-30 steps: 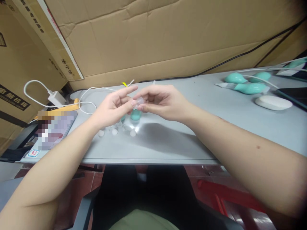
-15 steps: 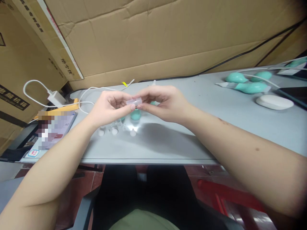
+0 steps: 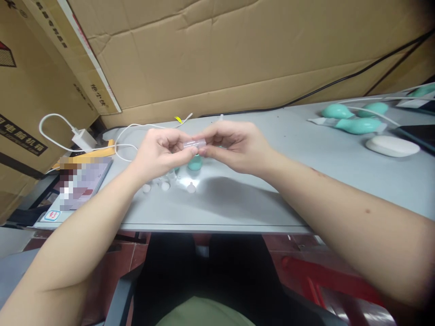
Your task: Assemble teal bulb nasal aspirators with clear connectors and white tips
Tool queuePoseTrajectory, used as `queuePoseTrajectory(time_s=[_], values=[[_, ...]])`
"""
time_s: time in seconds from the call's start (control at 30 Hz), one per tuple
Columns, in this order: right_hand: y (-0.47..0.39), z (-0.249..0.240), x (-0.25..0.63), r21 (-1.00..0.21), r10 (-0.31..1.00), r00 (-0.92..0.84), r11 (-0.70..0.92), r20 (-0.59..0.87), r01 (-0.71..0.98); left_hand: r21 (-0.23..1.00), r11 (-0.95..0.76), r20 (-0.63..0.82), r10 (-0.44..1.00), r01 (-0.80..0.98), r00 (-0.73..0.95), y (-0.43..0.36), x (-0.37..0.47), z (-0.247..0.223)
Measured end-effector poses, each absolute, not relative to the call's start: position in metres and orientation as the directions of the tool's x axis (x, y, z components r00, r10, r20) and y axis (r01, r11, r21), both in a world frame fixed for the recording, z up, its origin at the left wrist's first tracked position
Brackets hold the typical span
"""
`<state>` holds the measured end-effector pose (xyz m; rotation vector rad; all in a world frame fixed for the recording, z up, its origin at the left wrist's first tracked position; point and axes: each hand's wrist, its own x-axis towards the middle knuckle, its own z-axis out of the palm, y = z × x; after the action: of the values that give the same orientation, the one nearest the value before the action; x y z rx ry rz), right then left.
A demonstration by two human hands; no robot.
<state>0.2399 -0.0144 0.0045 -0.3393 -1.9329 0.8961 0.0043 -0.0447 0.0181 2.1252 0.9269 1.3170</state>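
Between both sets of fingertips lies a short clear plastic tube point(image 3: 193, 144), held sideways above the table. My left hand point(image 3: 161, 149) pinches its left part with thumb and fingers. My right hand point(image 3: 234, 147) grips the right end, its thumb and forefinger closed on it. Right below the tube, a teal rubber bulb point(image 3: 195, 163) rests on the table, partly covered by my hands. Nearer to me lie small white round caps, one of them at the right of the group point(image 3: 191, 187). Some clear plastic pieces point(image 3: 171, 175) sit half hidden beneath my left hand.
The grey table point(image 3: 217, 213) ends close to my lap. Several teal bulbs point(image 3: 360, 126) lie at the right beside a white computer mouse point(image 3: 393, 146). At the left are a white charger point(image 3: 84, 139) with its cable and a booklet-like flat item point(image 3: 98, 181). Cardboard point(image 3: 238, 59) stands behind.
The whole view has shifted slightly, so things appear a little farther right. The tube looks more level and sits deeper between the fingers of both hands, which keep hold of it.
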Motion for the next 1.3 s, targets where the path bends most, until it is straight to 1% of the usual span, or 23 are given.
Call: queuePoseTrajectory(time_s=[0.07, 0.1, 0.17, 0.2, 0.27, 0.3, 0.33, 0.4, 0.5, 0.6, 0.67, 0.73, 0.8, 0.87, 0.93, 0.97, 1.0, 1.13, 1.23, 1.3], values=[[-0.013, 0.007, 0.241, -0.717, 0.570, -0.519, 0.685, 0.638, -0.129, 0.618, -0.712, 0.637, 0.702, 0.333, 0.319, -0.042, 0.002, 0.016], [-0.012, 0.009, 0.243, -0.718, 0.576, -0.509, 0.684, 0.640, -0.128, 0.558, -0.746, 0.670, 0.663, 0.362, 0.334, -0.040, 0.001, 0.015], [-0.007, 0.013, 0.248, -0.725, 0.614, -0.455, 0.680, 0.645, -0.110, 0.395, -0.803, 0.713, 0.575, 0.447, 0.402, -0.037, -0.003, 0.012], [-0.005, 0.015, 0.251, -0.733, 0.643, -0.413, 0.674, 0.646, -0.098, 0.308, -0.808, 0.708, 0.548, 0.503, 0.446, -0.036, -0.005, 0.011], [0.001, 0.019, 0.256, -0.765, 0.707, -0.338, 0.641, 0.621, -0.065, 0.168, -0.767, 0.645, 0.560, 0.620, 0.519, -0.036, -0.006, 0.010], [0.004, 0.019, 0.258, -0.784, 0.734, -0.320, 0.618, 0.599, -0.050, 0.123, -0.734, 0.600, 0.592, 0.668, 0.539, -0.037, -0.005, 0.010], [0.006, 0.020, 0.259, -0.801, 0.753, -0.320, 0.597, 0.575, -0.035, 0.095, -0.703, 0.550, 0.627, 0.705, 0.551, -0.038, -0.003, 0.010], [0.008, 0.019, 0.258, -0.825, 0.771, -0.350, 0.565, 0.532, -0.008, 0.082, -0.668, 0.468, 0.681, 0.739, 0.563, -0.041, 0.002, 0.011], [0.005, 0.016, 0.254, -0.836, 0.761, -0.416, 0.548, 0.497, 0.005, 0.135, -0.663, 0.438, 0.706, 0.736, 0.556, -0.044, 0.007, 0.011], [0.002, 0.016, 0.251, -0.849, 0.760, -0.440, 0.528, 0.479, -0.013, 0.208, -0.668, 0.532, 0.690, 0.714, 0.491, -0.044, 0.006, 0.011], [0.002, 0.017, 0.251, -0.857, 0.772, -0.417, 0.515, 0.480, -0.034, 0.278, -0.673, 0.624, 0.669, 0.686, 0.404, -0.041, 0.002, 0.011], [0.003, 0.018, 0.252, -0.860, 0.784, -0.378, 0.504, 0.493, -0.076, 0.377, -0.679, 0.692, 0.659, 0.631, 0.296, -0.036, -0.003, 0.013], [0.004, 0.019, 0.253, -0.863, 0.793, -0.348, 0.490, 0.500, -0.125, 0.494, -0.676, 0.718, 0.671, 0.547, 0.183, -0.029, -0.010, 0.014], [0.004, 0.019, 0.253, -0.867, 0.795, -0.348, 0.472, 0.497, -0.159, 0.604, -0.666, 0.714, 0.696, 0.437, 0.073, -0.019, -0.020, 0.015], [0.004, 0.018, 0.253, -0.875, 0.792, -0.372, 0.453, 0.484, -0.172, 0.651, -0.666, 0.719, 0.695, 0.364, -0.013, -0.007, -0.033, 0.015], [0.004, 0.017, 0.252, -0.880, 0.790, -0.388, 0.443, 0.475, -0.174, 0.661, -0.674, 0.720, 0.694, 0.331, -0.025, -0.001, -0.040, 0.015], [0.005, 0.016, 0.252, -0.885, 0.787, -0.405, 0.432, 0.465, -0.175, 0.663, -0.684, 0.718, 0.696, 0.303, -0.001, 0.005, -0.048, 0.015], [0.007, 0.012, 0.250, -0.905, 0.783, -0.455, 0.389, 0.424, -0.172, 0.688, -0.659, 0.643, 0.748, 0.305, 0.167, 0.021, -0.071, 0.019], [0.007, 0.013, 0.250, -0.910, 0.785, -0.461, 0.369, 0.415, -0.190, 0.732, -0.591, 0.569, 0.804, 0.338, 0.173, 0.019, -0.071, 0.026], [0.006, 0.014, 0.250, -0.916, 0.795, -0.455, 0.346, 0.401, -0.202, 0.774, -0.554, 0.537, 0.831, 0.308, 0.146, 0.012, -0.063, 0.028]])
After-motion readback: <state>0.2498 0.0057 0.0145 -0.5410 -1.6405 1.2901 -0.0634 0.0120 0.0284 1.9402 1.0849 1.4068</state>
